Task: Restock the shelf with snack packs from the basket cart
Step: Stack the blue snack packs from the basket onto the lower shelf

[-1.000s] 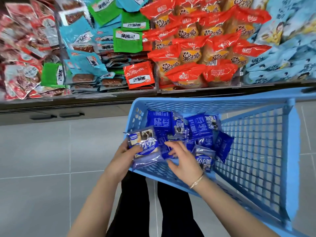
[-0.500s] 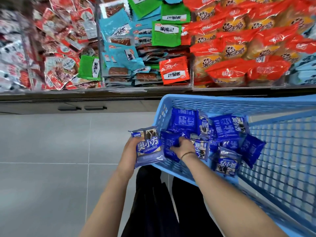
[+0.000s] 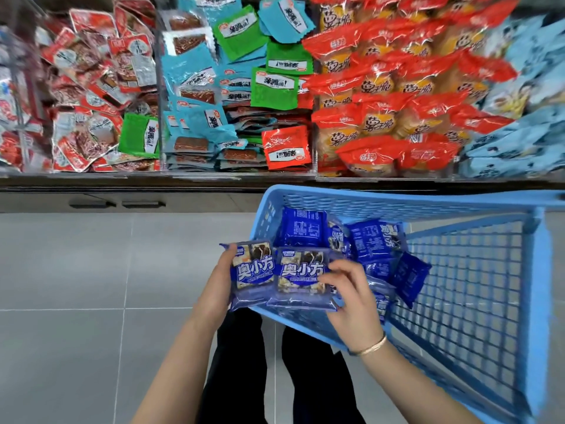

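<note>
Left hand (image 3: 214,286) gripping snack pack (image 3: 251,272), right hand (image 3: 351,296) gripping second pack (image 3: 301,275), frame centre; probably gathering, next needing lift to shelf (image 3: 153,179).

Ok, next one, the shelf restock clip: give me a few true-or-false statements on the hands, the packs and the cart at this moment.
1. The left hand holds the left-hand pack and the right hand holds the right-hand pack, printed fronts facing up. True.
2. The basket cart has nothing in it. False: several loose blue packs lie inside.
3. The left wrist wears jewellery. False: the bracelet is on the right wrist.
4. The shelf carries red, green and teal packs. True.
5. Both held packs are already resting on the shelf. False: they are held over the near corner of the basket cart.
</note>
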